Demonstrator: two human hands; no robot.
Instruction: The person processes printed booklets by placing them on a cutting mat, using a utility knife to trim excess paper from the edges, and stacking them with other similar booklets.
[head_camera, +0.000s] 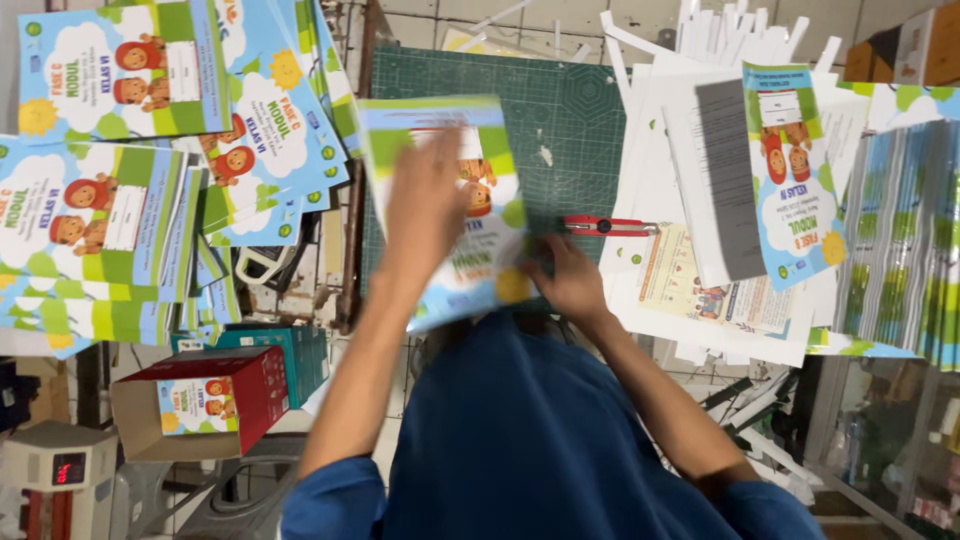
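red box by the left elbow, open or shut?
Open. The red box lies tipped on its side, brown flaps folded outward at its left end. Contents cannot be seen.

I saw a desk (345, 240) carrying a green cutting mat (575, 120), booklet stacks (110, 200), white paper sheets (660, 130), a red cutter (605, 226) lay on the mat.

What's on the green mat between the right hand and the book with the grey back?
In the head view, a red cutter lies there, just beyond the right hand, before the grey-backed book.
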